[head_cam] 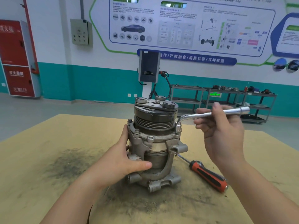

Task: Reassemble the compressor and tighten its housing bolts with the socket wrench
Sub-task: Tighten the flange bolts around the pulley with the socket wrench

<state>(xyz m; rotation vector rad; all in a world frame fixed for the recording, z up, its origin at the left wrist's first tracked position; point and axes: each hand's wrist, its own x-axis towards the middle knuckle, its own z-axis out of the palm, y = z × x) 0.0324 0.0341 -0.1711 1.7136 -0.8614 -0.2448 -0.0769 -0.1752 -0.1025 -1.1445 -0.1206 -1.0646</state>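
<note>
Head view: grey metal compressor (155,143) assembled, bolts being tightened.
Left hand (129,160) clasps housing; right hand (221,126) grips chrome L-shaped socket wrench (202,115) on rim bolt.

One head-worn view looks forward and down, close over the compressor (155,139) (upright on the table (48,159)), far wall visible beyond.
</note>
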